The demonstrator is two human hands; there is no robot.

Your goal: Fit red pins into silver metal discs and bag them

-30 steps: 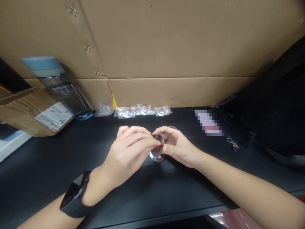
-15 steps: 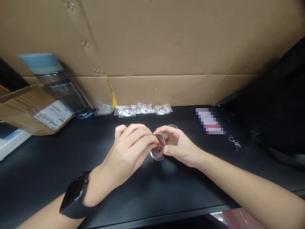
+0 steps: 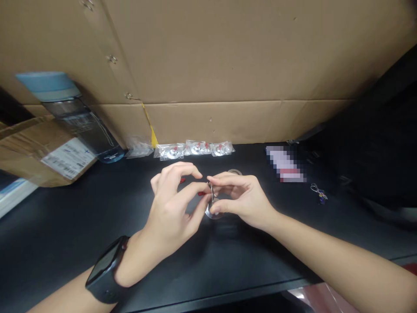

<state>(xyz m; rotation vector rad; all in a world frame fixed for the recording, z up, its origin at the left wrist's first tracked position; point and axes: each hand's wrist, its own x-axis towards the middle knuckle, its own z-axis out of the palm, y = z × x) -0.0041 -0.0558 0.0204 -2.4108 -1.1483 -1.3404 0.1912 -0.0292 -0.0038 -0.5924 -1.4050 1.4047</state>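
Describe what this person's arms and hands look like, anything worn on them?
Both forearms are bare, with no sleeves in view. The left hand has a black smartwatch strapped at the wrist: a rounded rectangular dark screen on a black band. The right hand and its wrist carry nothing: no watch, no glove. No rings can be made out on either hand.

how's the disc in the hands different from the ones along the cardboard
The metal disc, held on edge between the left hand and right hand, is bare; the bagged discs lie flat in clear plastic. It is above the table; they rest on it. All are shiny silver rounds.
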